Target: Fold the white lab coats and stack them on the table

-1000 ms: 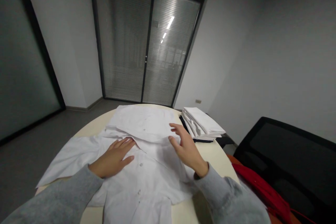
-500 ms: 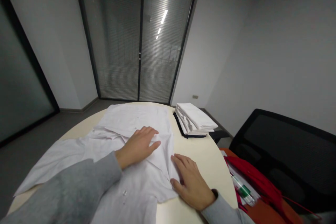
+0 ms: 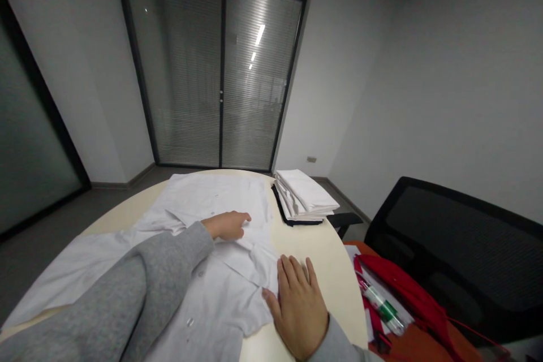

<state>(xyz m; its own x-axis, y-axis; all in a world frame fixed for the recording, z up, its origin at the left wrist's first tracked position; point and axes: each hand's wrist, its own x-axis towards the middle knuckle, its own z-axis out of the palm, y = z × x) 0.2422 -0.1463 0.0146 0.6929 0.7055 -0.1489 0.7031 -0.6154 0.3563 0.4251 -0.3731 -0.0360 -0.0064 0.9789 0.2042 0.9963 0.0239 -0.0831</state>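
A white buttoned shirt (image 3: 212, 283) lies spread over the round table, with creases across its middle and a sleeve reaching left. My left hand (image 3: 227, 225) rests on the shirt's upper middle; its thumb and forefinger are apart, and the other fingers are partly hidden. Along the shirt's right edge, my right hand (image 3: 300, 305) lies flat, palm down, its fingers stretched out and the thumb on the cloth. Neither hand visibly grips any fabric.
A stack of folded white cloth (image 3: 307, 195) sits on a dark folded piece (image 3: 278, 203) at the table's (image 3: 335, 271) back right. Right of the table, an office chair (image 3: 458, 249) carries a red item (image 3: 403, 277) and a clear bottle with a green label (image 3: 386, 308).
My left hand has turned, its fingers drawn closer together on the shirt. My right hand has straightened its fingers and flattened along the shirt's edge. The camera view has shifted slightly.
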